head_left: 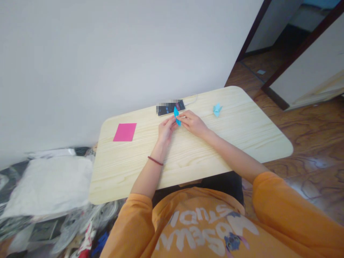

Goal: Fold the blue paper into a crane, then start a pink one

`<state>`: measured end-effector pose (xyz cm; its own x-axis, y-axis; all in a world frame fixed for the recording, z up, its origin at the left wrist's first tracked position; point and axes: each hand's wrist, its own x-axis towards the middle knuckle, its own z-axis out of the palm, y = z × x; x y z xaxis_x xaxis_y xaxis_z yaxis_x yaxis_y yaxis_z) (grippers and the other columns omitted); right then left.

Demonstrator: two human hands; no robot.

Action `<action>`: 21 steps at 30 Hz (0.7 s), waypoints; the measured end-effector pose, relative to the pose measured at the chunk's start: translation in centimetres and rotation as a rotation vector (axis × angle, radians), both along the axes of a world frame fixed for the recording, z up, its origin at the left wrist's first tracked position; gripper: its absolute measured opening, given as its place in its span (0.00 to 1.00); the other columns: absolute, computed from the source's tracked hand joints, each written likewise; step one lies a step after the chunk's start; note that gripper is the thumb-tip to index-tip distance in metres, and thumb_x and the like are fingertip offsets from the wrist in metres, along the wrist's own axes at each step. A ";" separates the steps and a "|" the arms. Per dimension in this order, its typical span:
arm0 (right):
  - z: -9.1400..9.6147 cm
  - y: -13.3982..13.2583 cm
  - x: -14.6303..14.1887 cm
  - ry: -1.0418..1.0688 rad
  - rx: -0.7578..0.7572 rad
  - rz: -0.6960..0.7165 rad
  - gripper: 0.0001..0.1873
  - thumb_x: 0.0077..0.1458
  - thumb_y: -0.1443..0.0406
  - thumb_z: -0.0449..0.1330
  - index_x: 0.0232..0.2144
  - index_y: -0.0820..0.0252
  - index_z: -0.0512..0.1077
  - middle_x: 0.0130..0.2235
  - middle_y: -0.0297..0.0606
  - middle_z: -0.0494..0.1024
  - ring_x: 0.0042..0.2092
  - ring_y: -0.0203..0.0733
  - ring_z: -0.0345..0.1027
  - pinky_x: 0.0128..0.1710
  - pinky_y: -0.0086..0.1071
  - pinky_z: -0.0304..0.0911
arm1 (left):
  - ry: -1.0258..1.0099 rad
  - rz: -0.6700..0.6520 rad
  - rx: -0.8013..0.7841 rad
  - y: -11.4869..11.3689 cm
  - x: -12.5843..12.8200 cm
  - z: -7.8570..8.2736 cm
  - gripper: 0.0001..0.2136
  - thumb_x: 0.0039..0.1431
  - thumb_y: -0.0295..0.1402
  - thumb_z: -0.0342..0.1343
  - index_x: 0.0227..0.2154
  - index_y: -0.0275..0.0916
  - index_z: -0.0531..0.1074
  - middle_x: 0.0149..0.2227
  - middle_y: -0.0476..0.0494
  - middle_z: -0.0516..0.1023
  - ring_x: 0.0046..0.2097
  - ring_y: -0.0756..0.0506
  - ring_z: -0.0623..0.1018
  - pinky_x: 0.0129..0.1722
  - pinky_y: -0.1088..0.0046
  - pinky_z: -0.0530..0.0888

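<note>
A small folded piece of blue paper (176, 115) stands upright between both my hands over the middle of a light wooden table (188, 154). My left hand (166, 129) pinches its lower edge from the left; a red cord sits on that wrist. My right hand (192, 123) pinches it from the right with fingers pressed together. A pink square sheet (125, 132) lies flat on the table to the left. A finished pale blue folded figure (217, 109) rests at the far right of the table.
A dark phone (171, 107) with a white cable (191, 100) lies at the table's far edge against the white wall. White plastic bags and clutter (48, 190) pile on the floor at left. Wooden floor and a doorway (279, 53) lie to the right.
</note>
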<state>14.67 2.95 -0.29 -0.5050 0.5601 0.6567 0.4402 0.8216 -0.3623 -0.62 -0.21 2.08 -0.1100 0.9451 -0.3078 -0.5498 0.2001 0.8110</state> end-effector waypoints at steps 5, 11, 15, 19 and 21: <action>0.2 0.0 0.0 -0.006 -0.037 -0.006 0.16 0.63 0.68 0.51 0.49 0.54 0.74 0.48 0.44 0.74 0.49 0.45 0.65 0.49 0.42 0.66 | -0.012 -0.022 0.036 0.1 -0.1 -0.1 0.07 0.44 0.21 0.65 0.29 0.34 0.78 0.30 0.47 0.82 0.32 0.52 0.80 0.42 0.75 0.77; 0.7 -0.2 0.0 0.107 -0.153 -0.033 0.12 0.62 0.64 0.55 0.43 0.52 0.77 0.47 0.42 0.76 0.47 0.43 0.67 0.49 0.42 0.65 | 0.133 -0.011 0.085 0.6 -0.5 -1.1 0.11 0.42 0.26 0.68 0.32 0.35 0.78 0.32 0.44 0.82 0.36 0.47 0.81 0.46 0.67 0.77; 1.2 -0.4 -0.2 0.372 -0.408 -0.099 0.11 0.56 0.58 0.61 0.37 0.56 0.79 0.43 0.42 0.78 0.42 0.42 0.71 0.39 0.36 0.68 | 0.244 -0.039 0.168 0.5 -0.6 -1.5 0.16 0.41 0.33 0.69 0.36 0.36 0.78 0.34 0.42 0.83 0.38 0.45 0.81 0.44 0.66 0.76; 1.3 -0.3 -0.4 0.581 -0.658 -0.092 0.18 0.45 0.52 0.67 0.34 0.59 0.77 0.38 0.40 0.80 0.37 0.40 0.72 0.35 0.32 0.68 | 0.287 -0.046 0.229 0.4 -0.4 -1.3 0.17 0.40 0.36 0.69 0.36 0.36 0.78 0.33 0.42 0.82 0.36 0.46 0.81 0.41 0.69 0.76; 1.3 -0.1 -0.6 0.637 -0.720 -0.070 0.20 0.42 0.51 0.69 0.31 0.59 0.75 0.35 0.39 0.80 0.37 0.40 0.73 0.35 0.32 0.67 | 0.311 -0.049 0.254 0.4 -0.5 -1.2 0.16 0.40 0.35 0.69 0.35 0.37 0.78 0.33 0.43 0.82 0.35 0.46 0.81 0.40 0.69 0.75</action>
